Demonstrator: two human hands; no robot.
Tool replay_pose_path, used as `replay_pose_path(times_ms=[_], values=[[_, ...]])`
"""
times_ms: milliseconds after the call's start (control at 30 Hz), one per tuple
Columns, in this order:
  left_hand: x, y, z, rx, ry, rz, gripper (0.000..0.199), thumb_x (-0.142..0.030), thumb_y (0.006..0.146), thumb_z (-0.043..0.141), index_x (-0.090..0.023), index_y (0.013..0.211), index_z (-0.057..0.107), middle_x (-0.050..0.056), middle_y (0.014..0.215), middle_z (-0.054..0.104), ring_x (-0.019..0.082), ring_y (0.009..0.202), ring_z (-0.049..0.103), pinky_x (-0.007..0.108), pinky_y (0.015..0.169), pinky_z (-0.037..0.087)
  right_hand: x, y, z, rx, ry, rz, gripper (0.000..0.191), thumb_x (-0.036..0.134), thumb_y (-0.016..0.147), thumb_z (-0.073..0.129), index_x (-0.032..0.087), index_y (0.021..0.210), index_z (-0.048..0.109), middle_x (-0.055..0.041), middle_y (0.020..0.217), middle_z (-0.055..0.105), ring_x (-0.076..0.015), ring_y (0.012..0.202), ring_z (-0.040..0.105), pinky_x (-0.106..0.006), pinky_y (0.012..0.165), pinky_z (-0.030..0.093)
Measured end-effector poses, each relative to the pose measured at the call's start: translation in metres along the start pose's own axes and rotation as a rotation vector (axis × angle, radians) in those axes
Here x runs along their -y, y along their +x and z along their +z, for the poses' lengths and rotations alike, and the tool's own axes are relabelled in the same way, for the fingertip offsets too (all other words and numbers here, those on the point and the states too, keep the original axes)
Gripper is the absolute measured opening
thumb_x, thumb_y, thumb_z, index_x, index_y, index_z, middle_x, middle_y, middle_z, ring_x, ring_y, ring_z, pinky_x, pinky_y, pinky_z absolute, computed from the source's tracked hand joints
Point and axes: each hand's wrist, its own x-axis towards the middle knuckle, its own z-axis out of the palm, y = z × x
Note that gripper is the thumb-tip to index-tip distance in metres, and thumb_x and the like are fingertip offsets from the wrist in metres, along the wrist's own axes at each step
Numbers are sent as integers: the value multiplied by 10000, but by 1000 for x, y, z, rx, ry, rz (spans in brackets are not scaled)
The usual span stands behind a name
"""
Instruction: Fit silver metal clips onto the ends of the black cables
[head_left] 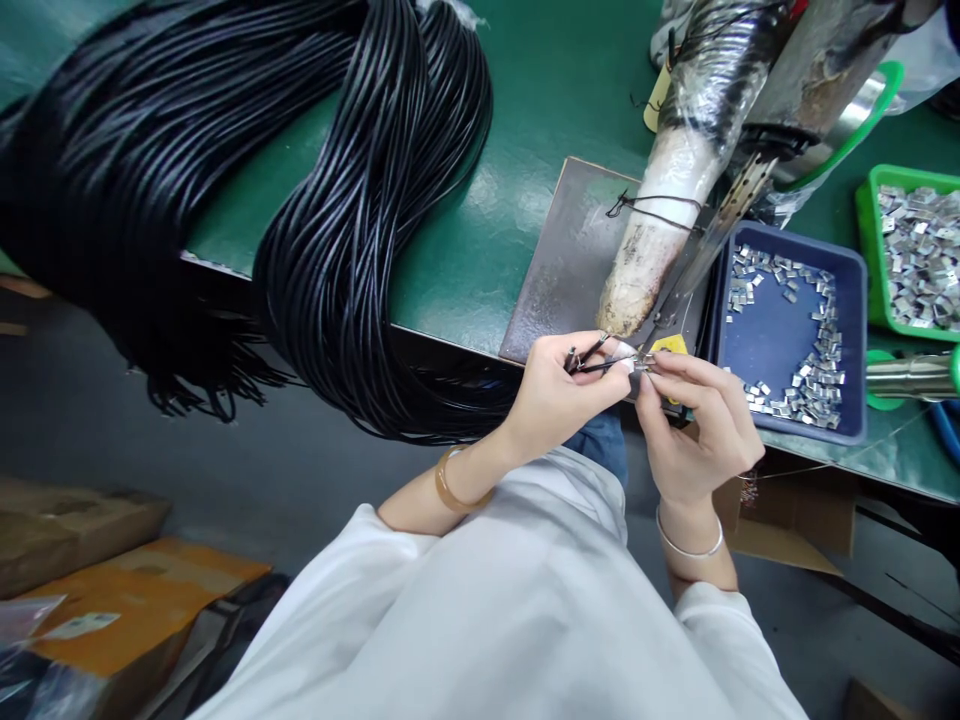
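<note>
Your left hand (562, 395) pinches a black, rubbery cable end (592, 367) between thumb and fingers. Your right hand (697, 420), its fingertips nearly meeting the left's, pinches a tiny shiny metal piece (643, 363) at that end. Just right of it sits a smooth blue tray (784, 330) of small, boxy metal clips (825, 375).
</note>
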Motion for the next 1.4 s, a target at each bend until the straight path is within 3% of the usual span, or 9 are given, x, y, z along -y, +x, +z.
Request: replay_pose_path(times_ms=[367,533,633,767,933,1167,1400], values=[[6,1,-3,40,-22,-100,136,-246,772,683,-137,726,614,-63,569,376,52,516,272,208,489,234,0,-4,-3,13,20,-32,221,71,792,733,227,903,624,-32,1036,767,-169,892,754,-296,779,638],[6,-2,-4,62,5,-66,144,-247,803,670,-145,725,605,-60,574,379,62,535,305,218,509,250,0,-2,-5,39,114,94,169,93,821,712,225,901,642,-25,982,762,-173,875,750,-324,773,635],[7,-5,-7,133,11,-88,167,-241,797,685,-145,696,592,-57,567,392,65,539,318,221,516,254,0,-1,-8,88,208,224,101,136,861,688,221,892,644,-16,927,757,-165,826,742,-301,685,623],[8,-9,-9,241,-23,-137,170,-234,786,711,-133,695,609,-60,562,396,61,544,315,218,518,254,3,0,-13,83,244,170,130,105,845,695,216,894,648,-18,923,764,-179,839,752,-301,675,613],[7,-9,-9,175,-43,-67,195,-235,820,677,-133,683,582,-54,596,414,56,555,311,213,521,253,6,-1,-12,38,247,123,164,78,830,703,220,902,664,4,859,759,-171,789,750,-308,706,620],[12,-8,-7,77,9,11,209,-227,846,651,-140,677,565,-63,589,343,59,545,280,219,523,251,3,-1,-6,49,107,94,185,62,833,705,211,940,683,-28,983,764,-166,911,739,-327,827,617],[17,-6,-4,55,22,56,158,-237,886,619,-129,776,653,-46,614,390,71,571,315,210,542,285,1,-3,-2,36,-6,0,248,35,806,731,218,965,681,-20,993,764,-150,889,736,-300,825,620]])
